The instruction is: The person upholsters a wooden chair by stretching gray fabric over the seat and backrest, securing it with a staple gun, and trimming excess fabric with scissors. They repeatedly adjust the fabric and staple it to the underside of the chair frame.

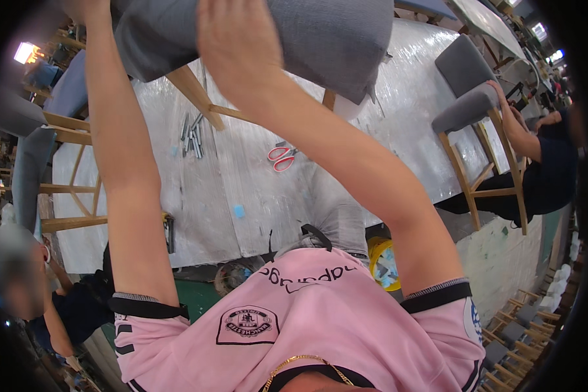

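A chair upholstered in grey fabric (333, 46) is at the top of the view, with light wooden legs (195, 95) beneath the cover. My right hand (238, 36) lies against the fabric, its fingers stretched upward and slightly blurred. At the upper left edge, my left hand (87, 8) reaches beside the same chair; its fingers are cut off by the frame. Below the chair, red-handled scissors (282, 159) rest on the plastic-covered table (209, 196). Several staple strips or thin metal pieces (193, 136) are scattered left of them.
On the right, another person's hand (503, 98) touches a grey chair (467, 108). Another person (78, 307) is at lower left, near a wooden chair frame (72, 189). A yellow bucket (375, 251) stands by the table's near edge. A blue scrap (239, 211) lies on the table.
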{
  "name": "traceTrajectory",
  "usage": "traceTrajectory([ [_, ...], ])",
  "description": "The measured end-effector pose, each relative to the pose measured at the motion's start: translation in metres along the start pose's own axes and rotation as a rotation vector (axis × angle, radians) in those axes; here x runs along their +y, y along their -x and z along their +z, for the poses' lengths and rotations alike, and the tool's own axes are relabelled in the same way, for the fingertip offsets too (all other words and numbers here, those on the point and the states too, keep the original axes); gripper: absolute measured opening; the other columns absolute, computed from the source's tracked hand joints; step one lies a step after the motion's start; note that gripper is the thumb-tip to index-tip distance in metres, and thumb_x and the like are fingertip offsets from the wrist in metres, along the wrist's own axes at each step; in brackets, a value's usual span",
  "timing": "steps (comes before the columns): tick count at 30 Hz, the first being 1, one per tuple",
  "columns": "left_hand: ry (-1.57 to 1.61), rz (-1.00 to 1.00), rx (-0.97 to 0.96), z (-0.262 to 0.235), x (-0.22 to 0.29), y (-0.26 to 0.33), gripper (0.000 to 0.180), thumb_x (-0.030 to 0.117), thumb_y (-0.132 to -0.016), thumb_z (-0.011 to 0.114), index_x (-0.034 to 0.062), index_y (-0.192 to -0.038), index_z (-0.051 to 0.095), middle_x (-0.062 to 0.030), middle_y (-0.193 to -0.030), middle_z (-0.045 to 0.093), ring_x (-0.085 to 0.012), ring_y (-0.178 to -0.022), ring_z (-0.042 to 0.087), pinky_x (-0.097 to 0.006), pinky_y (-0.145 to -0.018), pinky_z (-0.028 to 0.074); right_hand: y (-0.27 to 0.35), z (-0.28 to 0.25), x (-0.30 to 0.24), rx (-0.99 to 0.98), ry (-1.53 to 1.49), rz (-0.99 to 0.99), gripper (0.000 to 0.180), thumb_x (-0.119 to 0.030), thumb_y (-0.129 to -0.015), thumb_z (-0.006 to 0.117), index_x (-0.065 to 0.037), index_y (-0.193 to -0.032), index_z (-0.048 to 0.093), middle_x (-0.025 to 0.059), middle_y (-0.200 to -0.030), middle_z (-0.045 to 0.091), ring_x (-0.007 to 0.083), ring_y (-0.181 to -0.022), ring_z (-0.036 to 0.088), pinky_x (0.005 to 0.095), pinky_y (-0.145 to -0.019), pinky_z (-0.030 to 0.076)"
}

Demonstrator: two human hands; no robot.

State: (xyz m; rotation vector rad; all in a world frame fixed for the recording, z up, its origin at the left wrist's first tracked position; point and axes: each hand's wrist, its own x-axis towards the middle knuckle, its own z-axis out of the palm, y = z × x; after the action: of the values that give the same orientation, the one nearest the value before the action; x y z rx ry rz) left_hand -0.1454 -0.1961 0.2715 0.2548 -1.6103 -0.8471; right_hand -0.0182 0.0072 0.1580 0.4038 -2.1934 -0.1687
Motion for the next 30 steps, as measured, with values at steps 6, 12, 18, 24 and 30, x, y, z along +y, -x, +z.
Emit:
traceTrajectory([
  [6,-0.212,0.172,-0.007,-0.011,-0.082,-0.050,0.127,0.065,-0.066,0.088,-0.0168,-0.146,0.035,-0.0363,-0.145,0.047,-0.0458,-0.139,0.046,-0.047,-0.117,0.037,-0.004,0.003,-0.034,0.268,-0.538,-0.175,0.047,-0.025,-0.091,0.066,0.002,-0.129,0.063,0.0248,-0.134,0.059,0.0406,-0.134,0.050,0.0520,-0.119,0.030],
  [12,0.454,0.107,-0.482,-0.116,-0.017,0.220,0.030,0.010,-0.100,0.065,-0.0017,-0.127,0.064,-0.0136,-0.129,0.065,-0.0236,-0.119,0.062,-0.036,-0.105,0.046,0.226,0.022,0.003,-0.255,-1.448,0.447,0.034,-0.033,-0.089,0.078,-0.009,-0.113,0.074,0.0111,-0.081,0.075,0.0268,-0.067,0.072,0.0378,-0.059,0.054],
  [18,0.597,-0.385,-0.876,-0.115,0.014,0.375,0.060,0.031,-0.093,0.076,-0.0021,-0.138,0.056,-0.0118,-0.125,0.067,-0.0194,-0.113,0.063,-0.034,-0.101,0.048,0.230,0.023,0.056,-0.104,-1.660,1.113,0.032,-0.025,-0.096,0.075,0.000,-0.114,0.068,0.0031,-0.081,0.070,0.0101,-0.068,0.067,0.0244,-0.059,0.051],
  [24,0.628,-0.680,-1.340,-0.067,0.071,0.335,0.082,0.048,-0.075,0.090,-0.0100,-0.124,0.061,-0.0164,-0.110,0.069,-0.0198,-0.089,0.067,-0.034,-0.080,0.056,0.216,0.038,0.052,-0.085,-1.650,1.028,0.023,-0.018,-0.105,0.060,0.002,-0.097,0.065,0.0049,-0.079,0.068,0.0104,-0.060,0.063,0.0250,-0.058,0.051],
  [30,0.793,-0.410,-1.186,-0.042,0.062,0.329,0.078,0.047,-0.068,0.094,-0.0014,-0.123,0.068,-0.0167,-0.119,0.070,-0.0281,-0.113,0.065,-0.038,-0.098,0.051,0.226,0.038,0.062,-0.102,-2.266,1.155,0.029,-0.029,-0.107,0.056,-0.002,-0.111,0.065,0.0058,-0.092,0.070,0.0134,-0.069,0.065,0.0293,-0.060,0.055],
])
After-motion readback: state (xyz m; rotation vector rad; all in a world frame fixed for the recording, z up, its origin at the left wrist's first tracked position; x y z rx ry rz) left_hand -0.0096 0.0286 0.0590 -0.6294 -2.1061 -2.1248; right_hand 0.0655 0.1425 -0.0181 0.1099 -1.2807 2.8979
